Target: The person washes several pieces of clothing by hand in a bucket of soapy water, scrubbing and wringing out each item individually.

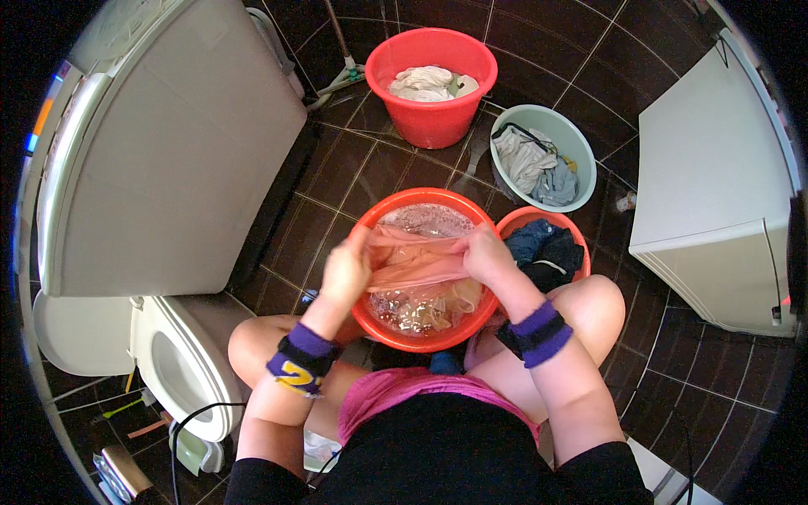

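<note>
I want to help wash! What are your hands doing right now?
Left hand: closed on the wet pink cloth.
Right hand: closed on the same cloth.

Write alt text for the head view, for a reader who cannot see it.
Seen from above, a crouching person's left hand and right hand stretch a wet pink cloth over an orange basin of soapy water on a dark tiled floor. Three more tubs of laundry stand behind it, a washing machine to the left and a toilet beside the person.
</note>
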Available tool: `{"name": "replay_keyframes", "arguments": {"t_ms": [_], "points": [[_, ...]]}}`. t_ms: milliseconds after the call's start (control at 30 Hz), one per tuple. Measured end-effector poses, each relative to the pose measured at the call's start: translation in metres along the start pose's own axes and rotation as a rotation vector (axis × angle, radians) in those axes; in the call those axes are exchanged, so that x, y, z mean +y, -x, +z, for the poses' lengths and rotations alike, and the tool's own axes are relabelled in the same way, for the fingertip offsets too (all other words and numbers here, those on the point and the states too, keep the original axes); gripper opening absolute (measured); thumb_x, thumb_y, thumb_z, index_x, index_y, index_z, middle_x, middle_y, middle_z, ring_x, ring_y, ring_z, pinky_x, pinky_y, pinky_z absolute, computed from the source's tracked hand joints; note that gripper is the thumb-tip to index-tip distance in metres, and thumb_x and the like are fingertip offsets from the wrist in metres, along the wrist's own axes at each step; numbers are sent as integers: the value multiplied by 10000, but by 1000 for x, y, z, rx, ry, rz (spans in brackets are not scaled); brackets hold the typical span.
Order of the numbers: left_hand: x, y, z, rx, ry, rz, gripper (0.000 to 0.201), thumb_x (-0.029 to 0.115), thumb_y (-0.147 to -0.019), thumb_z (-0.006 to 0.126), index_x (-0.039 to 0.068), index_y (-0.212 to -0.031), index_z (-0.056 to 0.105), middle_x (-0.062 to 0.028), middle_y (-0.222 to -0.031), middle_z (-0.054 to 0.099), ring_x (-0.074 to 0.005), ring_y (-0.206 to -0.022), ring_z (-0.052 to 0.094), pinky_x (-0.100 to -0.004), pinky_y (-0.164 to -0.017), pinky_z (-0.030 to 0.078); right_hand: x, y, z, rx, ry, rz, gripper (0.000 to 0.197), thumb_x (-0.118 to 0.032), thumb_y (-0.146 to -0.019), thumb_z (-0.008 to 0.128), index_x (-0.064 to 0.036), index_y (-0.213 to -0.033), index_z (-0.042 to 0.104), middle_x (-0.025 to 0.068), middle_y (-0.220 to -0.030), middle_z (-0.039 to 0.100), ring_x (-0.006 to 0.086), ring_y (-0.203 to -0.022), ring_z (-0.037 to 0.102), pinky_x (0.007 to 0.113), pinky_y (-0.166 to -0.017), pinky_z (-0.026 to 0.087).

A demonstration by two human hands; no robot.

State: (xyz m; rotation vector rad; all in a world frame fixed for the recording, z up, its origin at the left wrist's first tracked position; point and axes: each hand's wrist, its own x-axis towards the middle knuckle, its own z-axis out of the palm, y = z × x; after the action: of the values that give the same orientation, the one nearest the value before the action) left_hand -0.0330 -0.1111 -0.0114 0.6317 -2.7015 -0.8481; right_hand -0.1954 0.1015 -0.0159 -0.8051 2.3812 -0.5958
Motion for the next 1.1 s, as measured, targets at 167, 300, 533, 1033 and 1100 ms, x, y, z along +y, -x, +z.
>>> {"name": "replay_keyframes", "arguments": {"t_ms": [167,300,533,1033,1100], "points": [[-4,10,62,-381,-174,-64,338,80,-791,534,178,-1103,617,-172,-850,657,-364,-783,645,-461,-703,516,2,-13,44,-82,213,169,816,-227,-718,706,-256,-1414,282,235,-1330,362,408,-1086,536,418,-936,438],[-27,11,116,-326,-369,-25,797,216,-757,636,109,-1430,223,-258,-1343,387,-383,-1071,555,-448,-876,478,-2,-24,73,-198,98,181,1113,-218,-627,786,-328,-1455,51,212,-1393,282,425,-1175,457,463,-963,417],[-11,-16,124,-747,-321,-374,1107,364,-636,778,110,-1458,81,-244,-1441,254,-379,-1172,495,-429,-951,443,10,-46,89,-349,69,299,1033,-286,-651,753,-271,-1460,111,213,-1400,325,418,-1229,423,475,-984,398],[-74,-16,125,-889,-201,-330,476,187,-820,555,274,-1286,513,-161,-1149,608,-322,-1068,586,-416,-914,463,62,-63,110,-230,-15,232,806,-178,-705,661,-135,-1414,281,227,-1270,497,352,-1119,544,424,-926,447],[-66,-19,94,-865,-85,-343,504,87,-849,499,277,-1316,484,-180,-1137,614,-297,-1063,597,-392,-895,478,46,-57,83,-76,36,186,860,-154,-689,669,-130,-1433,239,231,-1283,482,355,-1117,543,424,-920,449]]}}
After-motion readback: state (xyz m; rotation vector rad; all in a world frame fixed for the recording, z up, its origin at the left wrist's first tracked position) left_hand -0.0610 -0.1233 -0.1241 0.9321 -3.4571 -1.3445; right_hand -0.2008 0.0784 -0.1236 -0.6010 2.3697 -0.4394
